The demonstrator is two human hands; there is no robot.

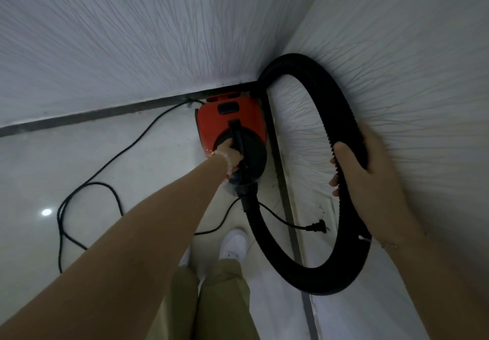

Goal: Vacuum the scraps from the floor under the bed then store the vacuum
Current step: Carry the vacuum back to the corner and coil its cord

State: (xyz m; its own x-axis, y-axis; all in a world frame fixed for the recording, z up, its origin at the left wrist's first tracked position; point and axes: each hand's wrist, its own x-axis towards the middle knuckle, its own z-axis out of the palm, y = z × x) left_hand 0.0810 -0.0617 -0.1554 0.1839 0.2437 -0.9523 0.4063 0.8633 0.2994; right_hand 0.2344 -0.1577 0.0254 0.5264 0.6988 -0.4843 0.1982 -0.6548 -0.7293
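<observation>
Floor [79,154], left: black power cord [87,188] lies in slack loops and trails toward the canister. Judged step: storage, parking the machine in the wall corner [250,85].

Left hand [232,157] reaches down, fingers clenched round the black carry handle [235,133] on top of the red vacuum [211,125]. The vacuum sits low in the corner where 2 walls meet. Cannot tell whether it rests on the floor or hangs just above it. Its long axis runs from the corner toward the person: rear end into the corner, hose outlet pointing back at the white shoe [234,244]. The handle lies along the same axis.

Plug [313,227] lies loose on the floor beside the right wall [397,61], not in any socket.

Black ribbed hose [291,63] stands in 1 tall loop against that wall. Right hand [370,180] grasps the loop's outer limb, fingers curled over the ribs.

To do this well, probably: seat the body square to the corner, keep the loop lifted clear until the body rests, then gather the cord. Likely snag: slack cord near the feet.
</observation>
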